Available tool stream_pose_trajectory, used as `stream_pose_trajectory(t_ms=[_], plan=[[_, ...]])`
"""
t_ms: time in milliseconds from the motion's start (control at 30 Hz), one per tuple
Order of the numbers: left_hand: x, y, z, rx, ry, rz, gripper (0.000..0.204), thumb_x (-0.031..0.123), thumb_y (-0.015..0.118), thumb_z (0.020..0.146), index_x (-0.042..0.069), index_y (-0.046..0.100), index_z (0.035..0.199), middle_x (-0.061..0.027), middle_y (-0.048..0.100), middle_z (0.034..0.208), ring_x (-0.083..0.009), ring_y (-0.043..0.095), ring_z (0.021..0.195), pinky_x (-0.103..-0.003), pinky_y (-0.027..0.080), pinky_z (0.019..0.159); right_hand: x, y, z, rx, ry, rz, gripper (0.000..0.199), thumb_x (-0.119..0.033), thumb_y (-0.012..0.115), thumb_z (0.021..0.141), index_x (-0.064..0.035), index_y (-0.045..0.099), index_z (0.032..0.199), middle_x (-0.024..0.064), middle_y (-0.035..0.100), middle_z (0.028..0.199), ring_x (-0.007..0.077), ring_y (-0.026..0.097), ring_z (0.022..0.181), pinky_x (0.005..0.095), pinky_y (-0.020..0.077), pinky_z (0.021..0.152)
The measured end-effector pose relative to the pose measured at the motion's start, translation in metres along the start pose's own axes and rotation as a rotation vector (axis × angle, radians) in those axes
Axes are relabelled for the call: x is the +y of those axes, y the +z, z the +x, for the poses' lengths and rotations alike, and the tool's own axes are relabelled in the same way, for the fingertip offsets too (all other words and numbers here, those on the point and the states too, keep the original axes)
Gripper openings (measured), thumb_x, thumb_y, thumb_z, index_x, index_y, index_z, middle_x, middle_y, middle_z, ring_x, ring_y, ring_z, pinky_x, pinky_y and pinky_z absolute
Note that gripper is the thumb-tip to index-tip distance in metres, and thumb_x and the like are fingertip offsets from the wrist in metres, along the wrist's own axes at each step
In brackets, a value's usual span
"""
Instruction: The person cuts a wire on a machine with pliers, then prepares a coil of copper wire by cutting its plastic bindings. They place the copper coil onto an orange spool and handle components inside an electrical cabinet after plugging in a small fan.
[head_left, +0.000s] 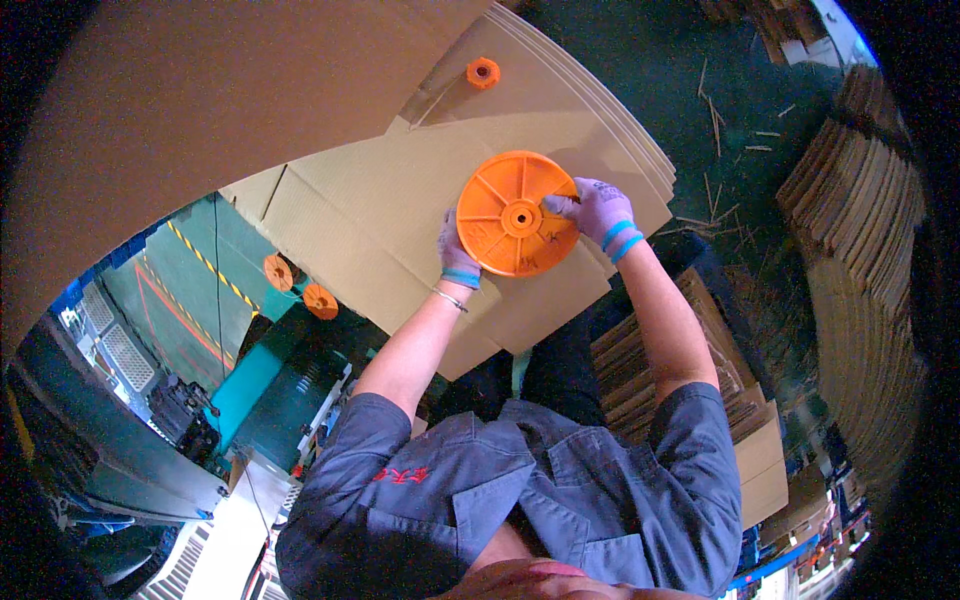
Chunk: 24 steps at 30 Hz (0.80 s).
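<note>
An orange plastic disc [515, 212] with radial ribs and a centre hole is held over a stack of flat cardboard sheets [390, 200]. My left hand [456, 255], in a purple glove with a blue cuff, grips the disc's lower left rim from behind. My right hand [598, 212], gloved the same way, holds its right rim with fingers reaching toward the hub. Both forearms are bare and come up from my grey work shirt.
A small orange hub piece [483, 72] lies on the cardboard at the top. Two small orange wheels [300, 287] sit by a teal machine [260, 390] at the left. Stacks of cardboard [860, 250] line the right, and a dark green floor [680, 80] lies beyond.
</note>
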<state>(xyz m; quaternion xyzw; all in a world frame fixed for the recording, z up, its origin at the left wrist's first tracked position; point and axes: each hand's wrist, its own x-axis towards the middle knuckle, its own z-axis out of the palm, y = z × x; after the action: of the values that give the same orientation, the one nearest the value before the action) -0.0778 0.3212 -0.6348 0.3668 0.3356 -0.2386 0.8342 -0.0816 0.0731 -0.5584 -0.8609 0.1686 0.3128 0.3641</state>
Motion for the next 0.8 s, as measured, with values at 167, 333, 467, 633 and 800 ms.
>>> stream_pose_trajectory(t_ms=[167, 333, 467, 633, 800], plan=[[-0.003, -0.01, 0.005, -0.055, 0.118, 0.284, 0.018, 0.02, 0.04, 0.095, 0.007, 0.051, 0.102, -0.0097, 0.056, 0.106, -0.024, 0.055, 0.105, -0.038, 0.045, 0.093, 0.007, 0.011, 0.002, 0.035, 0.05, -0.024, 0.062, -0.066, 0.053, 0.077, -0.0067, 0.062, 0.092, 0.0174, 0.064, 0.097, 0.0347, 0.06, 0.094, 0.0438, 0.0468, 0.079], [0.015, -0.004, -0.002, -0.131, 0.067, 0.455, 0.023, 0.021, 0.053, 0.089, 0.006, 0.052, 0.107, -0.0108, 0.055, 0.107, -0.023, 0.055, 0.105, -0.035, 0.045, 0.092, 0.005, 0.01, 0.001, 0.026, 0.075, -0.022, 0.063, -0.066, 0.052, 0.078, -0.0058, 0.062, 0.091, 0.0178, 0.064, 0.098, 0.0343, 0.06, 0.095, 0.0439, 0.047, 0.079], [0.049, -0.003, -0.007, -0.408, 0.242, 1.35, 0.049, 0.024, 0.07, 0.076, 0.004, 0.051, 0.116, -0.0126, 0.054, 0.112, -0.0245, 0.054, 0.107, -0.035, 0.043, 0.094, -0.004, 0.005, -0.004, 0.033, 0.095, -0.057, 0.063, -0.066, 0.051, 0.078, -0.0058, 0.061, 0.092, 0.0173, 0.064, 0.098, 0.0344, 0.06, 0.095, 0.0439, 0.0468, 0.08], [0.081, 0.019, -0.019, -0.645, 0.128, 1.491, 0.062, 0.024, 0.078, 0.07, 0.001, 0.049, 0.12, -0.0143, 0.054, 0.116, -0.0253, 0.054, 0.105, -0.035, 0.043, 0.093, -0.006, 0.005, -0.004, 0.056, 0.113, -0.146, 0.064, -0.068, 0.048, 0.079, -0.0064, 0.061, 0.094, 0.0173, 0.064, 0.099, 0.0338, 0.06, 0.096, 0.0439, 0.0467, 0.081], [0.041, 0.046, -0.037, -0.174, 0.047, 0.999, 0.043, 0.016, 0.074, 0.077, 0.001, 0.058, 0.113, -0.007, 0.064, 0.106, -0.017, 0.06, 0.094, -0.03, 0.047, 0.086, -0.003, 0.007, -0.002, 0.051, 0.103, -0.136, 0.066, -0.068, 0.048, 0.078, -0.0064, 0.061, 0.097, 0.0173, 0.064, 0.102, 0.0332, 0.06, 0.098, 0.0437, 0.0467, 0.084]])
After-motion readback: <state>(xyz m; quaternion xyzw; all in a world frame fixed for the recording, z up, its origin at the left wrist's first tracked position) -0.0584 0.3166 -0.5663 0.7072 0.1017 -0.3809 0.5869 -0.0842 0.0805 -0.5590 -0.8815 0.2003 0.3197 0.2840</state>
